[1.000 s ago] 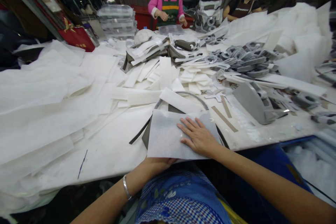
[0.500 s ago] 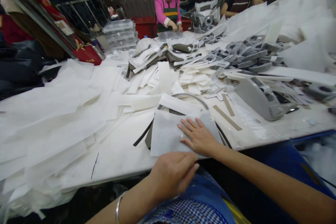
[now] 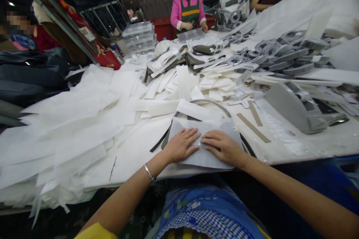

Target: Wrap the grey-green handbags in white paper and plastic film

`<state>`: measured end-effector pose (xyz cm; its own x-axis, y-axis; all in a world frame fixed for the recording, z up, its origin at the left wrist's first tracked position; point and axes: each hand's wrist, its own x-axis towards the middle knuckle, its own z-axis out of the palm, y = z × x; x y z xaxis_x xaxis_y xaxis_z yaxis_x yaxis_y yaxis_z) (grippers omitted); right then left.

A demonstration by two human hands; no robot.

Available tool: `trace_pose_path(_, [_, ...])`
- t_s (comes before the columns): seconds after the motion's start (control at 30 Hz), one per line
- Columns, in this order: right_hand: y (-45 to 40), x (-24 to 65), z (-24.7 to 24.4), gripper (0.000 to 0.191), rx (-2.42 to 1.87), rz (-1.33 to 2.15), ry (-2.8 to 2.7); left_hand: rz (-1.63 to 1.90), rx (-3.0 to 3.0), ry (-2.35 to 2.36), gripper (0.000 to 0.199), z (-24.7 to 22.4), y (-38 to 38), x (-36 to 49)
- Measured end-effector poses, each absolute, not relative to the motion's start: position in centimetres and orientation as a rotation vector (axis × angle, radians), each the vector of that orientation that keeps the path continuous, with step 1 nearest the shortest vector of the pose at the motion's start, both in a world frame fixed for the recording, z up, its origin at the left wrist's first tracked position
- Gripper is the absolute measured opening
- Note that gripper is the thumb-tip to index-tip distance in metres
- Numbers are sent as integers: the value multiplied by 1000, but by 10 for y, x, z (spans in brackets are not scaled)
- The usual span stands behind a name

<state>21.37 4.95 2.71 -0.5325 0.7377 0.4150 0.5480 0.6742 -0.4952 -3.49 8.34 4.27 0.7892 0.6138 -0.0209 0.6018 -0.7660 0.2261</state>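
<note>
Both palms rest on a pale translucent sheet [image 3: 207, 161] near the table's front edge. My left hand [image 3: 182, 145] lies flat on its left half, fingers stretched out. My right hand [image 3: 224, 147] lies on the right half, its fingers extended toward the left hand. Beneath the sheet is a grey-brown bag, mostly hidden; its curved handle [image 3: 215, 104] arches out behind, and a dark strap [image 3: 159, 141] sticks out at the left. A white foam strip [image 3: 199, 111] lies across the handle, just beyond the sheet.
White sheets [image 3: 84, 130] spread over the left. Short white strips [image 3: 215, 82] are piled ahead, and wrapped grey handles [image 3: 280, 56] at the right. A grey bag [image 3: 294, 108] stands near two brown strips [image 3: 254, 127]. Across the table a person in pink sleeves [image 3: 188, 11] works.
My left hand has come up from the table edge and now lies flat on the sheet. My right hand has stayed on the sheet, and the view has turned slightly left.
</note>
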Motion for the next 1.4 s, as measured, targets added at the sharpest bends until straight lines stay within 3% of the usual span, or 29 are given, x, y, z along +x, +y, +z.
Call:
trace_pose_path(0.87, [47, 211, 27, 22, -909, 333, -2502, 169, 2745, 838, 59, 39, 88, -40])
trace_pose_path(1.0, [42, 211, 21, 32, -987, 231, -2378, 160, 2767, 819, 62, 39, 85, -43])
trace_pose_path(1.27, [40, 213, 38, 64, -1114, 298, -2677, 62, 2812, 915, 67, 37, 80, -44])
trace_pose_path(1.4, [33, 224, 25, 40, -1075, 92, -2527, 98, 2874, 895, 70, 33, 80, -47])
